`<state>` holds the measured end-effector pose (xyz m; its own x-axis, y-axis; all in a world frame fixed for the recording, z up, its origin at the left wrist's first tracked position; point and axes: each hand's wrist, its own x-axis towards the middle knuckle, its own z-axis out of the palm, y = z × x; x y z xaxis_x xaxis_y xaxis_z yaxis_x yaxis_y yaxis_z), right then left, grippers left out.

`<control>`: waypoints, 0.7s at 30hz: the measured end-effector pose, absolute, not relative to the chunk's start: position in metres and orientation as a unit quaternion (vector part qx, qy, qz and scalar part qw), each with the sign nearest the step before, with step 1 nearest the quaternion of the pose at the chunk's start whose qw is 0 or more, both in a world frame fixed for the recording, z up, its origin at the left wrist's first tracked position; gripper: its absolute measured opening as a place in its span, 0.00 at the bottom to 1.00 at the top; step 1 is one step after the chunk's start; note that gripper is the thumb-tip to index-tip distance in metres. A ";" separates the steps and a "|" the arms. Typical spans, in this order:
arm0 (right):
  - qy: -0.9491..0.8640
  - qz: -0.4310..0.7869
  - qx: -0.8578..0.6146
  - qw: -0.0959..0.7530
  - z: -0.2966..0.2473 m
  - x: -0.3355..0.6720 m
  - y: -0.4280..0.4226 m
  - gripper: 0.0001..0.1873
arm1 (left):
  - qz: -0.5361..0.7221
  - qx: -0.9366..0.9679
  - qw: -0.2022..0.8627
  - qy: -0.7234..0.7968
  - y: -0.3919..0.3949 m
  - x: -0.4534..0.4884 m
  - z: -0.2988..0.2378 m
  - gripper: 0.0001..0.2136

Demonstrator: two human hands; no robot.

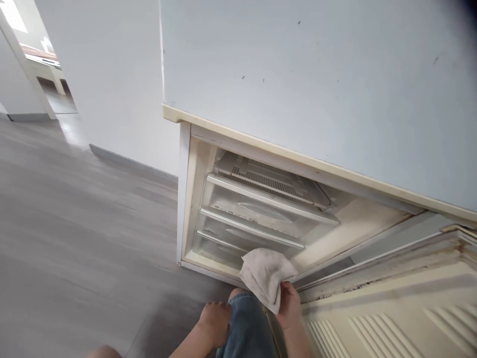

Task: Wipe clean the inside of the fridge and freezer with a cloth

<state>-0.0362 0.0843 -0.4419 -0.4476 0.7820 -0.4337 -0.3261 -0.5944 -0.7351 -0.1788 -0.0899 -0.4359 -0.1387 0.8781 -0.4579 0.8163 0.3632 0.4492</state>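
Note:
My right hand [289, 304] is closed on the corner of a folded off-white cloth [266, 276]. The cloth hangs in front of the lower drawers of an open freezer. Beside my knee, my left hand [215, 322] is curled with its knuckles up, against the blue denim shorts [248, 328]; its fingertips are partly hidden. Stacked in the freezer are three clear drawers: the top drawer [268, 206], the middle drawer [249, 232] and the bottom drawer [219, 250]. A slatted shelf [264, 176] sits above them.
The freezer door [387, 313] stands open at the lower right, its seal edge stained dark. The appliance's pale top [316, 89] juts out over the drawers. Grey wood-look floor [74, 238] runs along the left, by a white wall [122, 84] and a doorway.

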 end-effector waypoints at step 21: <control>-0.178 0.816 -0.462 0.298 -0.438 -0.001 0.049 0.20 | 0.548 0.152 0.469 0.675 -0.045 -0.215 -0.463 0.19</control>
<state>-0.0007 0.0489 -0.4377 -0.3966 0.6503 -0.6480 -0.3217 -0.7595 -0.5654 -0.2147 -0.0448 -0.4634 -0.5130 0.7203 -0.4669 -0.3095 0.3521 0.8833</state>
